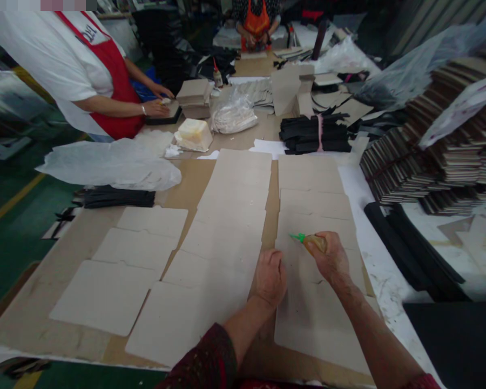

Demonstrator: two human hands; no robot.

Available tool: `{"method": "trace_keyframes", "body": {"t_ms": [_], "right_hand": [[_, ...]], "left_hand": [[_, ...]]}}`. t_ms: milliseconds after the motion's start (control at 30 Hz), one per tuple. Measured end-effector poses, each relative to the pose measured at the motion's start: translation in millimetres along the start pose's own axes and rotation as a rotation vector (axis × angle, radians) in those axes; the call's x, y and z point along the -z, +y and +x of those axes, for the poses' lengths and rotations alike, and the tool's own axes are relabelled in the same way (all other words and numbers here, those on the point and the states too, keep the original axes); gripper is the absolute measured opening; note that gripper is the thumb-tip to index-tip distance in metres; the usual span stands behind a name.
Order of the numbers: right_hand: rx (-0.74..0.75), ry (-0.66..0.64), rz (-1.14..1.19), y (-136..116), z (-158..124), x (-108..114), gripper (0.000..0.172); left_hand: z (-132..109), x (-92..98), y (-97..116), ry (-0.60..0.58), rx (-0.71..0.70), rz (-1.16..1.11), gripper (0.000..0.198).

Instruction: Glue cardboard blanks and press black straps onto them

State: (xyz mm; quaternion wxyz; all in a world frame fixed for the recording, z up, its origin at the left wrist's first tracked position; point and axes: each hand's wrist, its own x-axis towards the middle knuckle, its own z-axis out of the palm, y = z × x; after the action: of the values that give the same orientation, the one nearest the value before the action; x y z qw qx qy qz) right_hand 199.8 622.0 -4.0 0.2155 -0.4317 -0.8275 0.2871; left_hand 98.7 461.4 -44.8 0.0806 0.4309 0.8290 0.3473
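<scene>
My right hand is wrapped round a small squeeze bottle with amber contents. Its green nozzle points left, just over the right column of pale grey boards. My left hand rests as a loose fist at the gap between the middle column of boards and the right one. Nothing shows in its curled fingers. The boards lie flat and overlap like steps. A shorter column of boards lies at the left.
Black strips and a plastic sheet lie at the left. A tied black bundle sits behind the boards. Tall board stacks stand at the right. A co-worker in a red apron works at the far left; another person is behind.
</scene>
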Motion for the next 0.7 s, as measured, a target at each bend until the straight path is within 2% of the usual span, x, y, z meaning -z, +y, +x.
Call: {"method": "trace_keyframes", "body": {"t_ms": [100, 200, 400, 700], "right_hand": [[0.057, -0.036, -0.070, -5.0, 6.2, 5.7, 0.031], [0.099, -0.070, -0.161, -10.8, 13.8, 14.0, 0.026], [0.222, -0.155, -0.294, -16.9, 26.3, 26.7, 0.015], [0.200, -0.237, -0.239, -8.3, 30.1, 34.7, 0.017]], "left_hand": [[41.8, -7.9, -6.8, -0.092, -0.074, 0.104, 0.030], [60.6, -18.9, -18.0, -0.129, -0.110, 0.141, 0.030], [54.2, -29.5, -26.2, -0.145, -0.169, 0.208, 0.034], [52.7, -31.4, -28.4, -0.109, -0.207, 0.221, 0.034]]}}
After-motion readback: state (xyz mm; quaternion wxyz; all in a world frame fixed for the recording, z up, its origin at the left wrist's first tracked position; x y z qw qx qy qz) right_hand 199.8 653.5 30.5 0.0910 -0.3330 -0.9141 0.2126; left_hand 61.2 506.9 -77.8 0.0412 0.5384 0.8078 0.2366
